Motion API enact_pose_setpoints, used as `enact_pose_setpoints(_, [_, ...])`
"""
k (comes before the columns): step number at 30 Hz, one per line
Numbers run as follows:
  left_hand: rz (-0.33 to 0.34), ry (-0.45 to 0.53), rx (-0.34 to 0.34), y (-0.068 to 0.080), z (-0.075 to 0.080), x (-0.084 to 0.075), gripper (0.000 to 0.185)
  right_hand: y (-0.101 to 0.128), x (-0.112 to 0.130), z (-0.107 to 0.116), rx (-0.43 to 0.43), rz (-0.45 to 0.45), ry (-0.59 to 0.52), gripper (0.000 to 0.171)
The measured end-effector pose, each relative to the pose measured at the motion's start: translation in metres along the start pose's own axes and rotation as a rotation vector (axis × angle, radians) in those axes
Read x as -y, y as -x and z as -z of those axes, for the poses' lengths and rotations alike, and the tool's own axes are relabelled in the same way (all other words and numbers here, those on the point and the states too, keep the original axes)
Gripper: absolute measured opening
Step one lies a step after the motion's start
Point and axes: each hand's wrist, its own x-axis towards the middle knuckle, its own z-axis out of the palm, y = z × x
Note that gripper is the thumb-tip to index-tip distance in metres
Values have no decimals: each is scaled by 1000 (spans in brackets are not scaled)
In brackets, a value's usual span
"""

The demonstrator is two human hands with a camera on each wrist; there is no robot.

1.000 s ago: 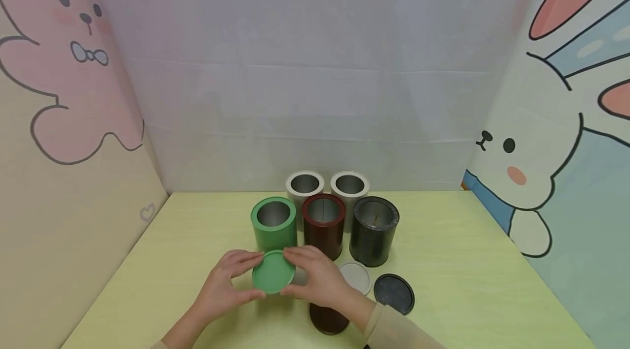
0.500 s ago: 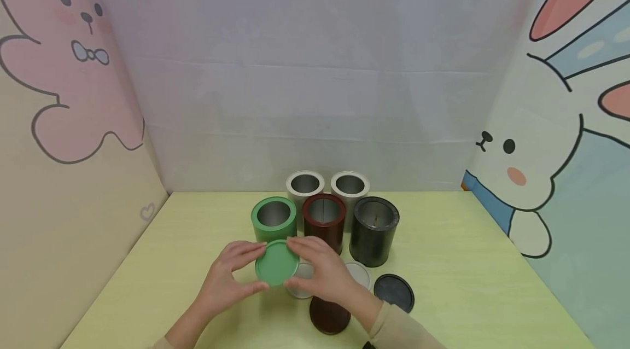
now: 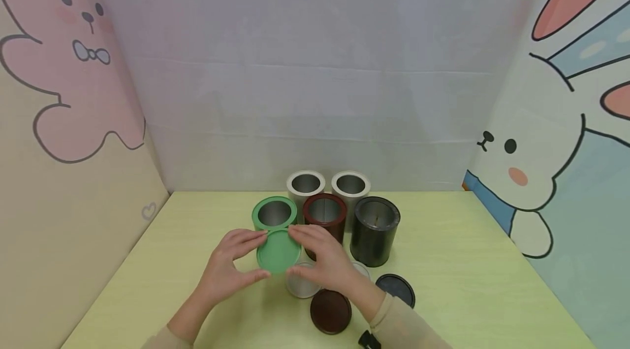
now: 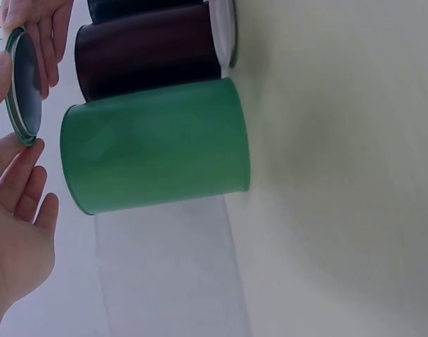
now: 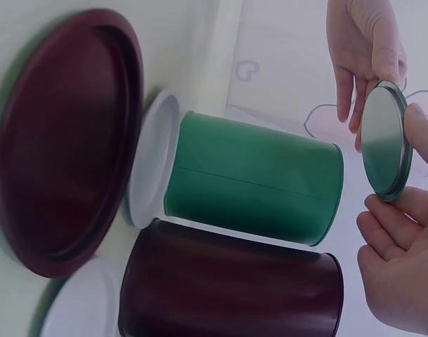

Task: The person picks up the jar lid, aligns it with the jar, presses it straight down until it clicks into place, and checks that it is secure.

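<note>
Soft even light, mild wrist-view blur

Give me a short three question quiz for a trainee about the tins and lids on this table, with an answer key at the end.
1. True or false: the round green lid is already seated on the open green metal tin.
2. Which hands hold the green lid? A) left hand only B) right hand only C) both hands
3. Fill in: the round dark brown lid lies flat on the pale yellow-green ____.

Key
1. False: it is held in the air, in front of the tin's rim.
2. C: fingers of both hands grip its edge.
3. Table.
</note>
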Motion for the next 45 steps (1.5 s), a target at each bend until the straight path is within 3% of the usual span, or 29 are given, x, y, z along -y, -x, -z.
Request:
enact_pose_setpoints(6, [4, -22, 23, -14, 6, 1, 69, -10, -3, 4, -1, -7, 29, 75])
enact_pose_setpoints(15, [63, -41, 75, -24, 10, 7, 68, -20, -10, 5, 37, -45, 30, 73])
enact_pose_setpoints(31, [39, -62, 121, -47, 15, 22, 68, -39, -16, 11, 86, -70, 67, 70])
enact_pose_setpoints(45, [114, -58, 165, -62, 17, 30, 66, -55, -26, 13, 123, -104, 51, 68])
